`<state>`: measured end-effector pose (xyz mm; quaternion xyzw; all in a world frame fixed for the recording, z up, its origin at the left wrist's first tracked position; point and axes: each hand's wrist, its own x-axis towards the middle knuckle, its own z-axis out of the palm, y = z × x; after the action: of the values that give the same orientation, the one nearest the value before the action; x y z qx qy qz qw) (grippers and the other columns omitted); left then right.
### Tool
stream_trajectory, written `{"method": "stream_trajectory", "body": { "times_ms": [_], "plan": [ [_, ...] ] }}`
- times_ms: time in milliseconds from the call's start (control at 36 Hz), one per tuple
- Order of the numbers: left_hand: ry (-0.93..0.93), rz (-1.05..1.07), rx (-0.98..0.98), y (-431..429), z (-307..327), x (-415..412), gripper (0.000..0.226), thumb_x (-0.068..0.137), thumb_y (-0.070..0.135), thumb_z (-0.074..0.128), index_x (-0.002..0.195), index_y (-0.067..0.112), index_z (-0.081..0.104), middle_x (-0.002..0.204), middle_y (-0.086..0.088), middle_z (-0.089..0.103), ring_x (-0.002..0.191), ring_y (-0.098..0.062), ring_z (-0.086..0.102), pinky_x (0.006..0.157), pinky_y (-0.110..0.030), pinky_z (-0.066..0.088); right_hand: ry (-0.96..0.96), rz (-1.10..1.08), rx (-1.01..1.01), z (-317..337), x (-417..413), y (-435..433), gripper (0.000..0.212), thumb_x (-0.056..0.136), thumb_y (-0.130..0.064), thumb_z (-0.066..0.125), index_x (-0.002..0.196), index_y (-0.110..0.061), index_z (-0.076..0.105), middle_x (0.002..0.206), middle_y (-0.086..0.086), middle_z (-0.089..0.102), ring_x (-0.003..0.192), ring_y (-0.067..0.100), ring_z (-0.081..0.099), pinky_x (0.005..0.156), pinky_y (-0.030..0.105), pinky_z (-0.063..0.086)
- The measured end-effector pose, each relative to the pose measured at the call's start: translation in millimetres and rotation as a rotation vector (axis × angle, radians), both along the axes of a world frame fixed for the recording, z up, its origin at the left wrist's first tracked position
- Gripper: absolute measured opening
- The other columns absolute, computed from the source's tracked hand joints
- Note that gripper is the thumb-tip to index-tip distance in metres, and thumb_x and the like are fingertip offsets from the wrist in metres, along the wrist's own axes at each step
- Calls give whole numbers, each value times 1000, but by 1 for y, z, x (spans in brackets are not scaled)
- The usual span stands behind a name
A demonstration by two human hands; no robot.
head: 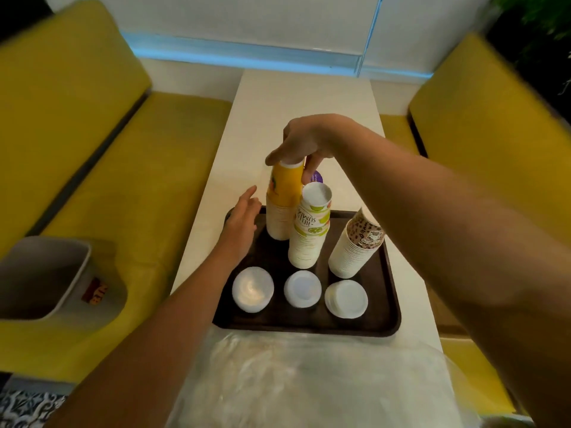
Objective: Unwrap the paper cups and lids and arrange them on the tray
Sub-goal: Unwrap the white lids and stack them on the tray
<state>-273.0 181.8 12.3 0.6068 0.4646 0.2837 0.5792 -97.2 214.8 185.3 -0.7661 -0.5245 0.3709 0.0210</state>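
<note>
Where a narrow white worktop (pixel 302 100) runs between two yellow booth seats (pixel 123 168), a dark brown tray (pixel 309 325) sits towards its near end. Three stacks of paper cups stand mouth down along the tray's far half. They are a yellow stack (pixel 282 205) at the far left, a lime-print stack (pixel 310 233) just beside it in the middle, and a coffee-bean-print stack (pixel 355 245) on the right, which leans to the right. Along the near half lie three low piles of white lids in a row: the left pile (pixel 252 289), the middle pile (pixel 302 288) and the right pile (pixel 346 299).

The right hand (pixel 301 146) reaches in from the right and comes down over the top of the yellow stack. Its grip pinches the topmost cup, thumb on the left side and a finger on the right. The left hand (pixel 242 222) hovers over the tray's far left corner, just beside the yellow stack. Its grip is spread, with the fingers straight and holding nothing.

Crumpled clear plastic wrapping (pixel 309 381) lies on the worktop, near side of the tray. A small purple object (pixel 317 177) shows behind the cups, too hidden to identify. A grey bin (pixel 40 273) rests on the left seat.
</note>
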Motion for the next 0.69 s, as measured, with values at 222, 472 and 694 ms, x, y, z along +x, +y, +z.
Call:
{"method": "stream_trajectory", "body": {
  "times_ms": [222, 472, 694],
  "plan": [
    [157, -85, 200, 23, 2, -11, 97, 84, 45, 81, 161, 40, 21, 161, 5, 39, 146, -24, 44, 116, -54, 44, -39, 87, 54, -3, -32, 12, 65, 97, -47, 72, 139, -2, 51, 132, 20, 61, 85, 38, 78, 77, 42, 67],
    [114, -31, 226, 40, 14, 4, 110, 70, 32, 97, 158, 35, 30, 152, 5, 53, 135, -16, 53, 109, -38, 49, -262, 205, 373, 22, -10, -77, 78, 97, -59, 62, 157, -15, 38, 152, 14, 50, 134, 32, 52, 101, 38, 43],
    [189, -23, 239, 31, 9, 4, 82, 78, 38, 91, 144, 31, 42, 138, 6, 61, 117, -12, 58, 93, -31, 47, -448, 311, 272, -49, -16, -119, 73, 89, -34, 78, 150, -24, 39, 145, 14, 43, 115, 39, 62, 87, 45, 58]
  ]
}}
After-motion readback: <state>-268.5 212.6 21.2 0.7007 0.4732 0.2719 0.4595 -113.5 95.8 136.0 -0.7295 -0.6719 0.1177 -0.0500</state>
